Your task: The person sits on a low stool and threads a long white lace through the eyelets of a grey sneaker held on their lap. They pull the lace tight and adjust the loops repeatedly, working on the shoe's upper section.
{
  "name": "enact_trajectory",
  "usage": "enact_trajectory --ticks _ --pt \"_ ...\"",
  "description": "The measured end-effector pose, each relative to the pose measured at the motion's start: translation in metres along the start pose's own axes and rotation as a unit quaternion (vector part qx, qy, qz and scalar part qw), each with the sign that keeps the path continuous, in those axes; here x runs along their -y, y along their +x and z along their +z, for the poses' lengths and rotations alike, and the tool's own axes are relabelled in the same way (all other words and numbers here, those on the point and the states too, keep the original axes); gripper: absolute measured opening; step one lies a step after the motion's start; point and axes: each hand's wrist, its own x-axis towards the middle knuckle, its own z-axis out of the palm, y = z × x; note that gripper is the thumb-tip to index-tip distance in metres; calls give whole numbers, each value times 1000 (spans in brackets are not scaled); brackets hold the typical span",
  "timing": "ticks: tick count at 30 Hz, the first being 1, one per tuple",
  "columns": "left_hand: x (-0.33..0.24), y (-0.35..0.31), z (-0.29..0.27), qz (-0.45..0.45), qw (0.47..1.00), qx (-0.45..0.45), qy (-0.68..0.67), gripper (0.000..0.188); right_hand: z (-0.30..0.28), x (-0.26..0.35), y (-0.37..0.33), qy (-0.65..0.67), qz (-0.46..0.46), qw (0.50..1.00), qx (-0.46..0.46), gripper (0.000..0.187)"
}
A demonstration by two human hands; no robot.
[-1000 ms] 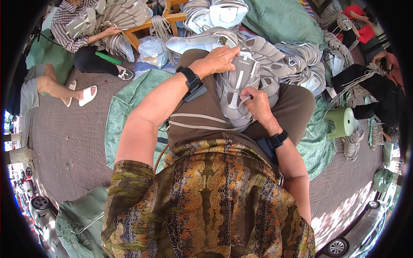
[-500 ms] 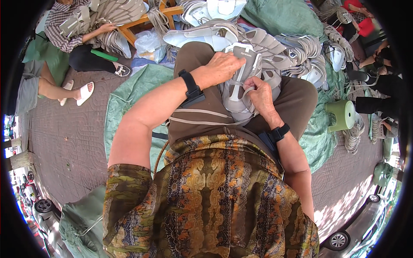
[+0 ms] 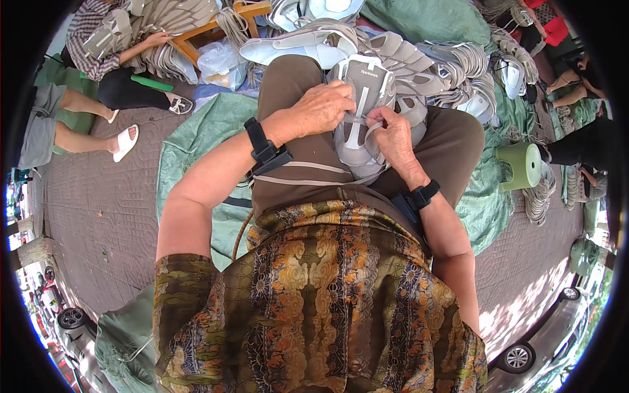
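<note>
A grey and white shoe upper (image 3: 370,84) lies across my lap between my brown-trousered knees, its toe toward me and its tongue pointing away. My right hand (image 3: 396,141) is closed at its right side, thumb and forefinger pinching a pale grey flat shoelace (image 3: 374,128) that loops by the fingertips. On the left side, my left hand (image 3: 313,111) is closed, fingertips pressed together against the edge of the upper; what they grip is hidden. Long pale strands (image 3: 308,165) cross my left thigh toward the upper's toe.
Stacked grey and white shoe uppers (image 3: 393,59) lie beyond my knees on green sheeting (image 3: 196,150). A green stool (image 3: 517,166) stands to the right. At the far left another person's arm (image 3: 141,49) reaches over more uppers beside a wooden frame (image 3: 252,10). Parked cars (image 3: 517,357) show near the lower rim.
My left hand has moved left and slightly down, from above the tongue to the upper's left edge. My right hand stays pinching the shoelace and has shifted slightly.
</note>
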Motion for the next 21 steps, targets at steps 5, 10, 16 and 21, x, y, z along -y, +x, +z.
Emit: enact_trajectory --ticks 5,10,16,21 --pt "-25 -15 1 -105 984 -79 -118 17 -1 6 2 -124 -61 990 -14 10" --pt "-37 -13 -2 -243 941 44 -229 32 -2 5 1 -126 -30 991 12 11" --pt "-36 -18 30 -288 909 34 -300 27 -5 -3 2 -61 -20 998 20 14" --pt "-36 -19 35 -282 917 44 -278 26 -2 -6 3 -101 -9 995 12 13"
